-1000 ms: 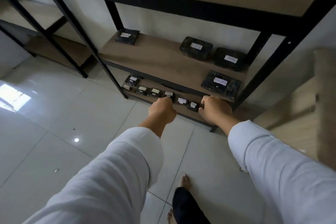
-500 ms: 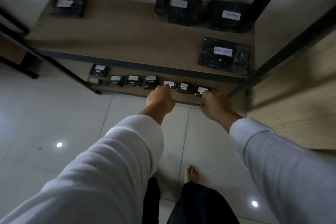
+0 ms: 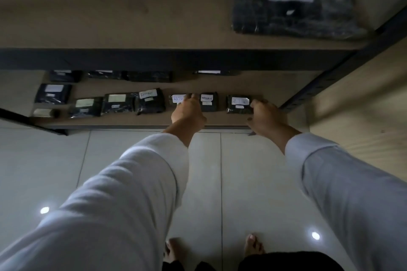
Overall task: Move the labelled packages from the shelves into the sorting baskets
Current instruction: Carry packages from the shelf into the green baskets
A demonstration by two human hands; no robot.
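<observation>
Down on the bottom shelf (image 3: 273, 86), at about twelve o'clock from the person's bare feet, a row of small black labelled packages runs from nine o'clock toward three, and both hands are on it. The left hand (image 3: 188, 111) has its fingers curled over the near edge of the package marked RETU (image 3: 176, 100), covering the end of its label; whether the thumb has got underneath cannot be told from this angle. The right hand (image 3: 265, 117) closes around the right-hand end of the rightmost package (image 3: 239, 104), fingers bent along its side, which reads as a grip just forming. Between them sits the RETURN package (image 3: 209, 101), untouched, just beside the left fingertips. To do this pickup well, each hand should pinch its own packet only: the left is close enough to the middle one to drag it along. The wrapping looks glossy and slack, so the hold likely wants to go on the body of the packet, not on loose film. Keeping the labels uppermost would let them be read before dropping into a basket; the right packet's writing is too blurred to read now. Lifting calls for drawing back toward six o'clock first, since the upper shelf edge (image 3: 176, 59) overhangs. No baskets are in view. A larger package (image 3: 293, 4) lies on the upper shelf at one o'clock.
</observation>
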